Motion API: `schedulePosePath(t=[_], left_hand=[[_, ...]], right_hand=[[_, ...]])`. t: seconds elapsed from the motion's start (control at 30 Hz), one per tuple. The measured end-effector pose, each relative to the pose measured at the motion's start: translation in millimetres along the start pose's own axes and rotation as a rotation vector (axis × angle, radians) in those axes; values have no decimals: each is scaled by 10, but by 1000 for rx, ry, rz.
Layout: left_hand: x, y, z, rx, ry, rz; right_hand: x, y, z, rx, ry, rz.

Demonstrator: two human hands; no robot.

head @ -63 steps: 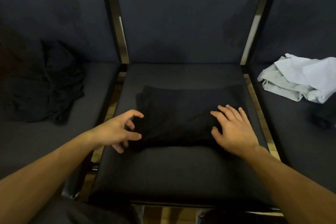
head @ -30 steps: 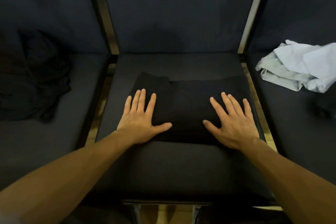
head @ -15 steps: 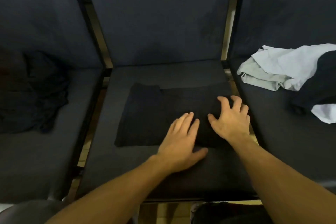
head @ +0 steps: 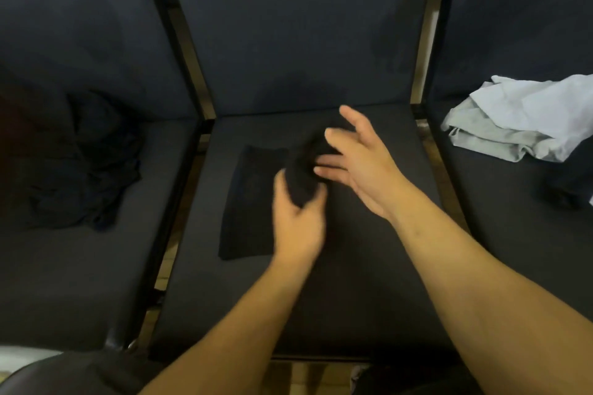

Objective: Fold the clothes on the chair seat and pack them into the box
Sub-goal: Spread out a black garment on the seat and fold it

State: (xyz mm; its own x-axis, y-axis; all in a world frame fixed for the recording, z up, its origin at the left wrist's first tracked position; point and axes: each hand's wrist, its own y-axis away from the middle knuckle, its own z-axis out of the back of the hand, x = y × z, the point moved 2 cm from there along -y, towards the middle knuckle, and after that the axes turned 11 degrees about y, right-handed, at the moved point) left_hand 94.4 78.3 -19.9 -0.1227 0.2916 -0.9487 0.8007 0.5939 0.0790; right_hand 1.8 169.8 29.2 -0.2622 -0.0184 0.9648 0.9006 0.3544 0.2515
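Since half a second ago, the right half of the black garment (head: 253, 202) has been lifted off the seat and carried leftward over the rest, where it earlier lay flat across the middle chair seat (head: 353, 282). Its left portion lies flat on the seat as a dark rectangle, left of centre; the raised portion stands up as a bunched fold between the two hands. Left hand (head: 298, 218): fingers and thumb curled round the lower end of the raised fold, gripping it; the hand is blurred by motion. Right hand (head: 359, 160): raised above the seat, palm turned left, fingers (head: 327, 168) spread and fairly straight, their tips against the right side of the raised fold; whether any finger actually pinches the cloth cannot be told. Both forearms enter from the lower edge of the view.

Surroundings: the middle seat is dark upholstery with an upright backrest (head: 305, 26) behind it, framed by black metal posts on either side. On the seat of the chair to the left lies a crumpled heap of dark clothing (head: 80, 163), well apart from the hands. On the seat of the chair to the right lies a crumpled pale grey-blue garment (head: 519, 119), with another dark item (head: 574, 183) just beside it at the frame edge. No box appears in the view.
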Motion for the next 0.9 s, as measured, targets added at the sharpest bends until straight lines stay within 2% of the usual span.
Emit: schedulePosePath(t=[0.03,0.07,0.13,0.2,0.3,0.37,0.47,0.53,0.63,0.77,0.9], left_hand=[[-46,-91,219,-101,160,75],[-41,-159,449,-162,316,199],[-37,-207,865,-191,520,427],[9,-209,1093,-211,544,558],[116,-247,1177,-204,487,609],[104,-243,1216,-180,478,645],[12,-185,1321,-122,443,715],[-76,-152,1365,-98,399,751],[-187,-187,1458,-70,250,759],[-231,-198,1584,-110,-53,667],[-234,-161,1601,-163,-222,563]], right_hand=[[42,-10,-36,-17,13,60],[44,-15,-62,-57,128,126],[-92,-39,-121,-110,442,214],[-302,-19,-174,-19,709,259],[-497,4,-309,157,1070,388],[-569,5,-448,238,1200,459],[-743,30,-637,374,1383,457],[-784,55,-676,376,1537,384],[-596,42,-687,271,1562,272],[-658,-13,-480,254,1489,39],[-742,-96,-227,19,1249,-148]])
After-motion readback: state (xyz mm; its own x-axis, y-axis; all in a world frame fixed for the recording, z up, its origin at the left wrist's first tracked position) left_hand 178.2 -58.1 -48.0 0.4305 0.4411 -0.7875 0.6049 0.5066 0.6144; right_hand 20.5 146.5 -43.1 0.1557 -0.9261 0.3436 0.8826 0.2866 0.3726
